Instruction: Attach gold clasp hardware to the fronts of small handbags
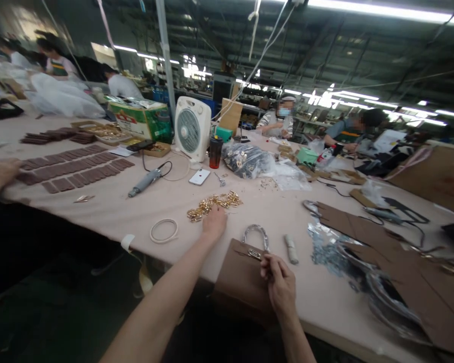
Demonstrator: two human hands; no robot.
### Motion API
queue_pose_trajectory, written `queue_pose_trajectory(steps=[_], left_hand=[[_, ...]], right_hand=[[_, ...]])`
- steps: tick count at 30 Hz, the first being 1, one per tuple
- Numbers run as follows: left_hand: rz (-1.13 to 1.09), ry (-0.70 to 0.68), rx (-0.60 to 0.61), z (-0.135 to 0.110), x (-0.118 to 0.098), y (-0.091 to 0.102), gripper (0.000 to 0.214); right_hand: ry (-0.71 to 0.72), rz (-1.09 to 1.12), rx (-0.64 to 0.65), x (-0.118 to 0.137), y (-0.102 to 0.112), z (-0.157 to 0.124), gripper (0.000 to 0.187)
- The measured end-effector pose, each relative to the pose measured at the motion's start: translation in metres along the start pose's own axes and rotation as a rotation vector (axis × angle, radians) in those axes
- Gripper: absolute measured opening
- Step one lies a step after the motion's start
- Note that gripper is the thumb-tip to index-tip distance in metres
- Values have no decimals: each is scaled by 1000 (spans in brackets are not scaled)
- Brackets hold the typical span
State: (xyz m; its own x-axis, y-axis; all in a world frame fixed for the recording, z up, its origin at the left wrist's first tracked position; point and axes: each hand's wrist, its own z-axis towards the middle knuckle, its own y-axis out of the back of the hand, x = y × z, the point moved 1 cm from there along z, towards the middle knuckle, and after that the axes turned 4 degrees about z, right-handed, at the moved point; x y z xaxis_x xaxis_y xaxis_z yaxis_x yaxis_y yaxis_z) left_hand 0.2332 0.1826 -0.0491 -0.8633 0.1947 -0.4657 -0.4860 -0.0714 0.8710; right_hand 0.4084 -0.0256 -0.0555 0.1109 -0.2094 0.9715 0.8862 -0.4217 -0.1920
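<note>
My left hand (215, 223) reaches into a pile of small gold metal fittings (202, 209). Its fingers are bent down and closed among them, and the fingertips are hidden. A brown handbag (242, 277) with a plastic-wrapped handle (258, 229) lies at the table's front edge, its lower part hanging over. On its upper part sits a metal clasp (254, 254). Close to the clasp's right end, over the bag, my right hand (282, 282) has its fingers curled and pinched together. What lies between them is too small to name.
A ring of pale tape (164, 230) lies left, a grey rolled piece (291, 249) right. Behind are a corded grey tool (146, 182), a phone (199, 176), a cup (215, 152) and a fan (192, 128). Brown bag parts (363, 229) cover the right. A co-worker's hand (2, 174) rests near brown strips (71, 166).
</note>
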Motion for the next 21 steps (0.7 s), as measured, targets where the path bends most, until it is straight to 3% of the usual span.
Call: queue_pose_trajectory(steps=[4,9,16,21], left_hand=[[50,-60,-5,-1,4,-9,22],[50,-177,-24,-13,16,-11,17],[-18,-314,-21,-34,17,-4,16],[-130,-417,12,-52,7,3,15]], right_hand=[[-31,308,-213,-3,10,7,35],[-52,403,-290,-4,17,13,34],[-57,350,-212,-5,12,10,37],[-37,231,-129,-8,8,8,34]])
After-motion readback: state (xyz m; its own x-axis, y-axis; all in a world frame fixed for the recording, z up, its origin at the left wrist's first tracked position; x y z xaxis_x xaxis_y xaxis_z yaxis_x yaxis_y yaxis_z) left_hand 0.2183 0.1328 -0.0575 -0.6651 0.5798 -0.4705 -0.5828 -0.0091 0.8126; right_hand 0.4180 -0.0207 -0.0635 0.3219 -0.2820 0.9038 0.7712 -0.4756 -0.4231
